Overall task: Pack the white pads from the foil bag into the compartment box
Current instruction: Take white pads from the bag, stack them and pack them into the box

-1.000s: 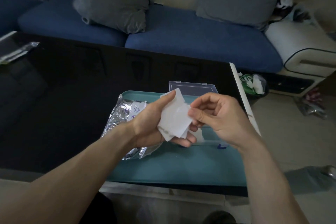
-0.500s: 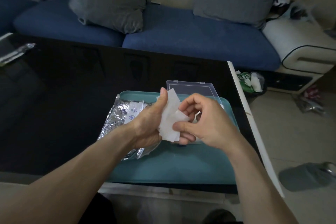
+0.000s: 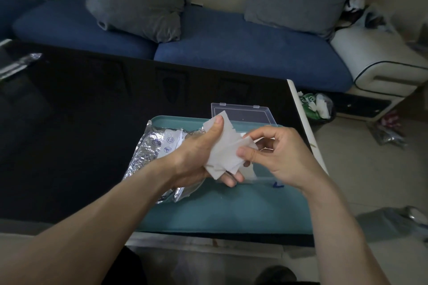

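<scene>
Over the teal tray [image 3: 231,210] — both hands' fingers pinch white pads [image 3: 225,150], hiding the compartment box [image 3: 243,113].

I hold white pads [image 3: 225,150] over a teal tray [image 3: 231,210], beside it crinkled silver foil bag [image 3: 148,150] with blue printed symbols, beyond it a black table [image 3: 92,104] and blue sofa [image 3: 231,48].

Two bare forearms, no sleeves in view up to the frame edge. Left grip [image 3: 196,157] and right grip [image 3: 280,157]: no rings, no watch, no gloves, no bands at either wrist. Nails short, plain. Dark clothing shows at bottom btwn the arms, prob. lap; detail too dim to tell.
</scene>
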A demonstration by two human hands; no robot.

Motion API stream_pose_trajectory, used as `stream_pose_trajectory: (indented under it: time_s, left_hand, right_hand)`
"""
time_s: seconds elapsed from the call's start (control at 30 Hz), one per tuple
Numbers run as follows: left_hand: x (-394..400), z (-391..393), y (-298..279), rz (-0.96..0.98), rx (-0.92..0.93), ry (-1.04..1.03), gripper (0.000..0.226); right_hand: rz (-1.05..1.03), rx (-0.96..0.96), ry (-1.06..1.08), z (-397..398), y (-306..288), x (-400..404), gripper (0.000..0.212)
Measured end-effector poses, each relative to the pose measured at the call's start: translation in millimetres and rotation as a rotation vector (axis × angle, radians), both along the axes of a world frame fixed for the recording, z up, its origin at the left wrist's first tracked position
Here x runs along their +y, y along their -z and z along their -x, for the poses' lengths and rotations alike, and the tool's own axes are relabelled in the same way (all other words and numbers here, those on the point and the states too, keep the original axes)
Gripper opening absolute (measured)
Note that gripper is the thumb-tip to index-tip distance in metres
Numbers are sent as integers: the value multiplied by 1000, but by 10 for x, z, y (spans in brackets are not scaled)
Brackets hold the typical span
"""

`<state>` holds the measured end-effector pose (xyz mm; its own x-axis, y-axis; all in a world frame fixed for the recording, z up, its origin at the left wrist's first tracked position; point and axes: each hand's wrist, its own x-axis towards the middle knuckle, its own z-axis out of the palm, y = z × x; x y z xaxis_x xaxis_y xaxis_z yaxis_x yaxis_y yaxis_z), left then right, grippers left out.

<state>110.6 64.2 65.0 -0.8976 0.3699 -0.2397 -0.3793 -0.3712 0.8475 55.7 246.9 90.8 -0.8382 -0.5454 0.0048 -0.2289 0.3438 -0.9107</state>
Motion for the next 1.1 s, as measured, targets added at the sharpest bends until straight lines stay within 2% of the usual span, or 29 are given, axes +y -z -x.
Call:
stream_pose_trajectory:
  time_s: [0.13,0.33,0.47,0.57,0.7,0.87,0.93,1.1]
  left_hand:
    - [-25,-16,22,38,12,2,82]
    - [-42,17,59,47,-39,-86,81]
    - [-34,12,51,55,-46,-146,77]
    - [-34,9,60,78,-17,-144,78]
    - [13,-2,67,109,1,-65,74]
    - [58,-17,76,42,33,-1,66]
    - [52,-18,92,7,-1,18,72]
    - [24,9,113,-42,-53,38,92]
  right_hand:
    - [-30,54,-10,-17,4,-57,17]
    - [33,74,76,49,-7,-17,25]
    - [149,-8,88,102,-80,105,38]
    - [215,-85,6,110,-133,177,41]
    - [121,-101,-90,56,-81,79,39]
    - [-73,27,9,-30,12,-131,44]
    - [-114,48,-10,-42,20,-155,46]
    - [-89,48,-41,-45,28,-154,30]
